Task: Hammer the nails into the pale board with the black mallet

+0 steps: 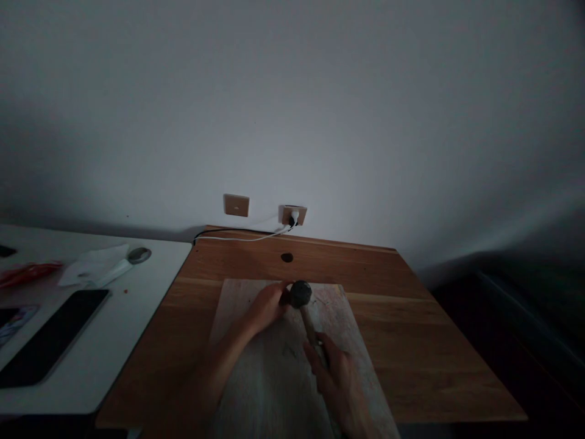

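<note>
My right hand (337,371) is wrapped round the wooden handle of a hammer (301,295), whose dark, rounded head is raised toward the far part of a worn, pale board (269,372). Close to the left side of that head, my left hand (269,305) reaches over the board with its fingers drawn together. The hammer head partly covers those fingertips, so whatever they pinch is hidden. Small dark marks show on the board's surface near both hands.
Under the board is a brown wooden table (411,341) against the wall. A wall socket (295,215) with plugged-in cables (242,239) sits behind it. To the left, a white table (109,341) bears a dark flat device (55,338), a tape roll (139,255) and crumpled white paper (94,265).
</note>
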The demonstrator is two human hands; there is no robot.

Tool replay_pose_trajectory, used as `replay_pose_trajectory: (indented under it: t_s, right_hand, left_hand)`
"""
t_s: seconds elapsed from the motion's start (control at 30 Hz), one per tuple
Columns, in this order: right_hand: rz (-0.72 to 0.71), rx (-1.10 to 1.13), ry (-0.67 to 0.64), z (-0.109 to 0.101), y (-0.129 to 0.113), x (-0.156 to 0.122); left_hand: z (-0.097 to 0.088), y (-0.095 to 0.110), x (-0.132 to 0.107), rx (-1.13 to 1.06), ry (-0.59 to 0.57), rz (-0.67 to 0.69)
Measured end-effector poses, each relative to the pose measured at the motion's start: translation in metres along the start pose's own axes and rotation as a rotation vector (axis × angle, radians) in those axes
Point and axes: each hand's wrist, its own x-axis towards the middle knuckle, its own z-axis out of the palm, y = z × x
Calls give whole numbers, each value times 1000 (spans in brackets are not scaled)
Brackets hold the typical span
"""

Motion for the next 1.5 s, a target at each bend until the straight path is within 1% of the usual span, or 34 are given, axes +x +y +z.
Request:
replay_pose_trajectory:
  t_s: [0.1, 0.17, 0.27, 0.37, 0.47, 0.57, 0.63, 0.67, 0.73, 0.83, 0.9, 0.97, 1.13, 1.23, 1.33, 1.43, 1.5]
  right_hand:
    - [-4, 32, 37, -3, 7, -12]
    - [14, 47, 58, -4, 16, -22]
    - [50, 80, 48, -5, 31, -34]
    - [11, 123, 69, -2, 41, -37]
    - [-13, 131, 93, 3, 46, -35]
    - [8, 118, 68, 4, 48, -34]
    - [13, 118, 54, 3, 46, -34]
    - [9, 121, 52, 1, 45, -34]
    - [4, 134, 50, -2, 42, -35]
    - [15, 163, 18, -8, 38, -36]
    - [23, 176, -23, -11, 36, -36]
    - [27, 178, -32, -12, 35, -36]
    - [16, 182, -27, -11, 40, -34]
    - [14, 194, -37, -10, 44, -33]
    - [29, 197, -51, -9, 46, -33]
    - [9, 205, -18, -7, 46, -35]
    - [-4, 211, -2, -7, 45, -35]
  left_hand:
    - [-3, 2, 0, -24, -37, -17]
    - [-7, 4, -3, 36, -42, 8]
    - [-13, 10, -12, 230, -46, 102]
    - [-17, 16, -27, 451, -119, 194]
    - [-15, 23, -43, 634, -178, 270]
    - [-9, 28, -53, 722, -184, 321]
    - [-6, 25, -56, 705, -174, 327]
    - [-6, 23, -56, 660, -156, 313]
    - [-7, 15, -51, 501, -87, 258]
    - [-12, 2, -39, 249, 55, 160]
    - [-14, -4, -29, 169, 113, 115]
    - [-16, -8, -22, 149, 136, 90]
    - [-22, -8, -15, 189, 98, 86]
    - [-28, -4, -14, 238, 45, 89]
    - [-33, 2, -13, 290, -35, 98]
    - [-36, 7, -12, 344, -102, 108]
    - [-36, 10, -11, 375, -125, 116]
